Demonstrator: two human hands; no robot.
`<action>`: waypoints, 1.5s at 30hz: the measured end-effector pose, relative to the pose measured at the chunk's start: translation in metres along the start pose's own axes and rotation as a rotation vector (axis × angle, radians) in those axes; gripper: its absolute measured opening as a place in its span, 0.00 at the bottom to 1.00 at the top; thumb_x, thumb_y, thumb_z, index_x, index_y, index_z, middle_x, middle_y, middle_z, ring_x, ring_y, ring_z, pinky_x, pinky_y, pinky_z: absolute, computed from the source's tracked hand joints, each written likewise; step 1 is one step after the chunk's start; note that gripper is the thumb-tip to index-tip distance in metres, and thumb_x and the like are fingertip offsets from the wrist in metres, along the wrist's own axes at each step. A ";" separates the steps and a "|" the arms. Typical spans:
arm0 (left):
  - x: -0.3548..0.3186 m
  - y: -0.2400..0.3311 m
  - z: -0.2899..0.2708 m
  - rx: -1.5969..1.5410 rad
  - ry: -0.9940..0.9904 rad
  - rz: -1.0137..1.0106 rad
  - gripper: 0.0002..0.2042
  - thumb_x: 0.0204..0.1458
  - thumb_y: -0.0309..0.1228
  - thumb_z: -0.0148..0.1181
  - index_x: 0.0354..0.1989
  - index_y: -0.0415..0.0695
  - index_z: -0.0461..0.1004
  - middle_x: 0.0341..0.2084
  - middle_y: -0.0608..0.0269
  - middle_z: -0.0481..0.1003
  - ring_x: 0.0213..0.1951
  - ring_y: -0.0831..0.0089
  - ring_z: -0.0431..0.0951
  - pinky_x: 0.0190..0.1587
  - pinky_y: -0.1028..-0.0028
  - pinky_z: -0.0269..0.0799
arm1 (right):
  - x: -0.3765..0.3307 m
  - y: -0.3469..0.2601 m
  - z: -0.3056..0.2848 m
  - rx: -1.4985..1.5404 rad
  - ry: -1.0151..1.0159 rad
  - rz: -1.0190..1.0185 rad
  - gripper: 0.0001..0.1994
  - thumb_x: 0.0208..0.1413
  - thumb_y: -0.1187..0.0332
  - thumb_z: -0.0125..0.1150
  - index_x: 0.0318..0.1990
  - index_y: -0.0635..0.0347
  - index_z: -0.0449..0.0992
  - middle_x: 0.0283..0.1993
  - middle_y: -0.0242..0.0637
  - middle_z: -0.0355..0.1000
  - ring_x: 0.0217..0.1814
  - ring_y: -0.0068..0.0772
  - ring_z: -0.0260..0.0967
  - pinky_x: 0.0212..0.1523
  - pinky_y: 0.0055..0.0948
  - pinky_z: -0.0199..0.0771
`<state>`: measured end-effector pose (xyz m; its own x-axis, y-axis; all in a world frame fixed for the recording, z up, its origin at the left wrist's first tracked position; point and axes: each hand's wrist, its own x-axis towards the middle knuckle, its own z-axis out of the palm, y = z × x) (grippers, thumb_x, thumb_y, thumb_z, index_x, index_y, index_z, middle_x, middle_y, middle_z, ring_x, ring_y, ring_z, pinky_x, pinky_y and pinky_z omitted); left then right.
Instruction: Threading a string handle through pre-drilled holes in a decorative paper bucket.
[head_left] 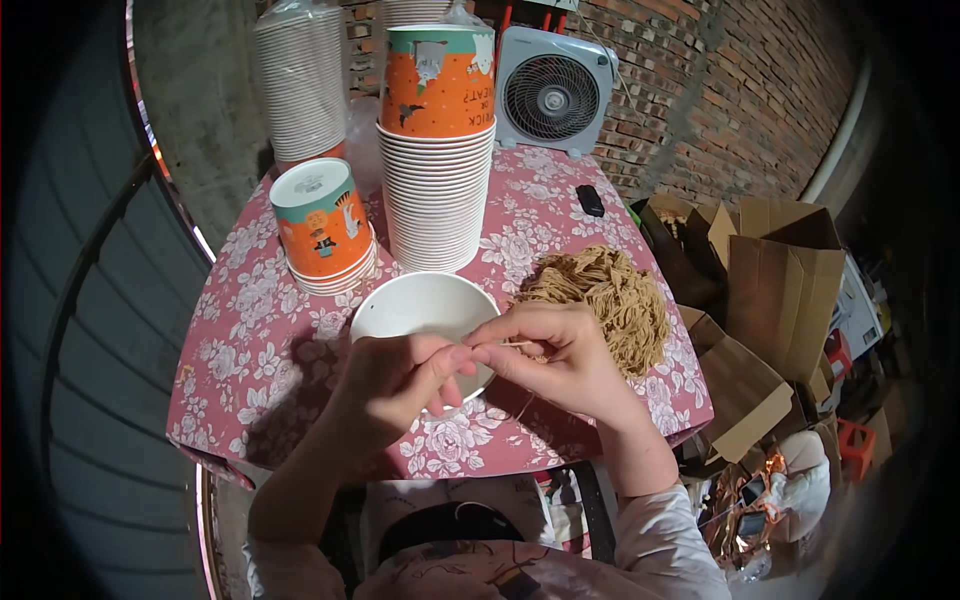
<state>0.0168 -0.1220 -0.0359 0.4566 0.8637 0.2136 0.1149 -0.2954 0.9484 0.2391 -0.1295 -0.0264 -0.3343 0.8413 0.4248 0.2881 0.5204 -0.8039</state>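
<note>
My left hand (405, 375) and my right hand (560, 355) meet fingertip to fingertip above a white paper bucket (420, 296), whose open mouth faces up. Both hands are closed in a pinch on a thin tan string (518, 344). A short length of it shows at the right fingers, and a thin end hangs below that hand. The exact spot where the fingertips meet hides the rest of the string. Just beyond my right hand lies a heaped bundle of tan strings (610, 300).
A tall stack of upturned orange buckets (435, 190) stands behind the white one, a shorter stack (322, 225) to its left. Wrapped white stacks (302, 85), a grey box fan (553, 95) and a small black object (590, 201) sit farther back. Cardboard boxes (780, 300) crowd the right side.
</note>
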 end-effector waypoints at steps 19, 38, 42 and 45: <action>0.014 -0.006 0.020 0.246 -0.051 -0.021 0.26 0.68 0.42 0.52 0.17 0.39 0.76 0.07 0.65 0.68 0.14 0.76 0.71 0.22 0.73 0.66 | -0.026 0.018 0.009 0.434 0.033 0.139 0.07 0.66 0.74 0.59 0.46 0.66 0.79 0.26 0.25 0.71 0.25 0.10 0.64 0.28 0.19 0.75; 0.000 -0.024 0.026 0.465 -0.031 0.110 0.20 0.52 0.26 0.66 0.55 0.47 0.74 0.35 0.55 0.82 0.38 0.59 0.85 0.38 0.65 0.80 | -0.070 0.090 0.057 -0.211 0.350 -0.417 0.07 0.48 0.76 0.68 0.36 0.61 0.78 0.51 0.40 0.74 0.52 0.43 0.76 0.49 0.36 0.80; -0.010 -0.016 0.020 0.400 0.007 0.022 0.21 0.53 0.24 0.66 0.57 0.45 0.74 0.33 0.57 0.82 0.38 0.68 0.86 0.38 0.69 0.80 | -0.062 0.078 0.064 -0.352 0.393 -0.495 0.10 0.46 0.76 0.69 0.37 0.58 0.79 0.53 0.37 0.75 0.56 0.44 0.75 0.49 0.36 0.80; -0.012 -0.022 0.017 0.288 0.068 0.003 0.19 0.54 0.24 0.66 0.56 0.42 0.75 0.33 0.56 0.82 0.36 0.70 0.86 0.37 0.72 0.80 | -0.057 0.075 0.068 -0.399 0.391 -0.522 0.09 0.45 0.75 0.70 0.36 0.60 0.80 0.53 0.41 0.76 0.54 0.48 0.76 0.51 0.40 0.80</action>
<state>0.0239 -0.1333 -0.0637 0.3982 0.8851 0.2408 0.3640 -0.3935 0.8442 0.2184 -0.1489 -0.1394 -0.1954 0.4240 0.8843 0.5073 0.8154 -0.2789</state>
